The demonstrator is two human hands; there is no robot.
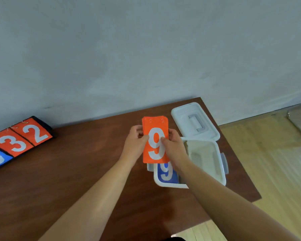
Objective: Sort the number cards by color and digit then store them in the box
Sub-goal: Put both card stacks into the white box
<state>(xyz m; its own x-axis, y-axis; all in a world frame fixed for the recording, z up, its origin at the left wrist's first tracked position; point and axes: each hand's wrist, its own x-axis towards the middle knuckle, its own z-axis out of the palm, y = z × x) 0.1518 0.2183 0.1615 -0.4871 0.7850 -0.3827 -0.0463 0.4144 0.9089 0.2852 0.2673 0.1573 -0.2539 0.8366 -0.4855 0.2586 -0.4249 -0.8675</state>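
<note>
Mixing worries me: left hand [136, 141] and right hand [174, 145] grip the orange 9 card [155, 122]; the box [170, 185] by the table's right edge holds a blue 9 card [165, 173].

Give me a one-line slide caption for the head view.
Left hand and right hand hold orange 9 card over open box holding blue 9 card.

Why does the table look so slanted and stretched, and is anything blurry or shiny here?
Head view: the wide-angle lens tilts the table and stretches the forearms; everything is soft, the scoreboard at the left edge most; the orange 9 card reads clearly; no harsh glare.
</note>
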